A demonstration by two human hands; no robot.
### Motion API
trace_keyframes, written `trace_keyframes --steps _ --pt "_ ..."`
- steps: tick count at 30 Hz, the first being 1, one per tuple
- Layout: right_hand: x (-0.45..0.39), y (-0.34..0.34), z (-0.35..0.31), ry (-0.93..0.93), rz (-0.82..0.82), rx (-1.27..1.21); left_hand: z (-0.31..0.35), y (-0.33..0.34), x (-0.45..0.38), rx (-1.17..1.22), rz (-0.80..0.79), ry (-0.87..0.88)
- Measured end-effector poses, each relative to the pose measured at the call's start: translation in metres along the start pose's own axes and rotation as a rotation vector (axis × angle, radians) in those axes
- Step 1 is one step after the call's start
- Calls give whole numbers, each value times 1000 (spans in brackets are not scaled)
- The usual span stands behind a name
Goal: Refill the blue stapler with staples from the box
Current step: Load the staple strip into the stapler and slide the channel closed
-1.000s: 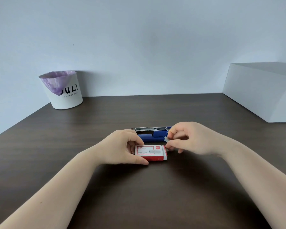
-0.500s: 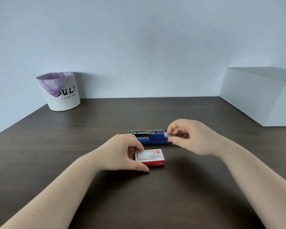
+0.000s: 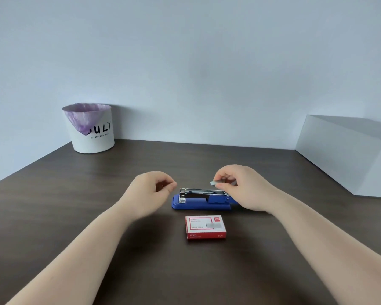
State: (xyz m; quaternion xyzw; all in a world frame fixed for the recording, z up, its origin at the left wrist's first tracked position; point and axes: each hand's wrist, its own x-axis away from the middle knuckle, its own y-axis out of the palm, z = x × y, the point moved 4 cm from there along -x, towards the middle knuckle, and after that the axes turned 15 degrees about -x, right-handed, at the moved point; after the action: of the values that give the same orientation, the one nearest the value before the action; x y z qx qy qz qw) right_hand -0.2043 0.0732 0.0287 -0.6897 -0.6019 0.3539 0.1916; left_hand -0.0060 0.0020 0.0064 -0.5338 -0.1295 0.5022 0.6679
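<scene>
Now the left hand (image 3: 149, 191) hovers just left of the stapler (image 3: 204, 200), fingers loosely curled and holding nothing. On the table (image 3: 75, 194), the stapler lies open, with the box (image 3: 205, 227) near in front. Above its metal track, the right hand (image 3: 243, 187) pinches a staple strip (image 3: 218, 183).

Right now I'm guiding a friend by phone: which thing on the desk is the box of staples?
On the dark desk, find the blue stapler in the middle. The box lies just in front of it, nearer you: small, flat, red and white, untouched by either hand.
</scene>
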Motion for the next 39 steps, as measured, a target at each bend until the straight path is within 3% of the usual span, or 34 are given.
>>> trace_keyframes --steps 7,25,39 --pt "-9 12 8 48 -63 22 -14 24 -4 -11 -199 63" --pt "-10 15 3 11 -56 76 -14 31 -8 -60 -180 127" --pt "-11 18 -1 -41 -146 179 -15 31 -10 -52 -180 124"
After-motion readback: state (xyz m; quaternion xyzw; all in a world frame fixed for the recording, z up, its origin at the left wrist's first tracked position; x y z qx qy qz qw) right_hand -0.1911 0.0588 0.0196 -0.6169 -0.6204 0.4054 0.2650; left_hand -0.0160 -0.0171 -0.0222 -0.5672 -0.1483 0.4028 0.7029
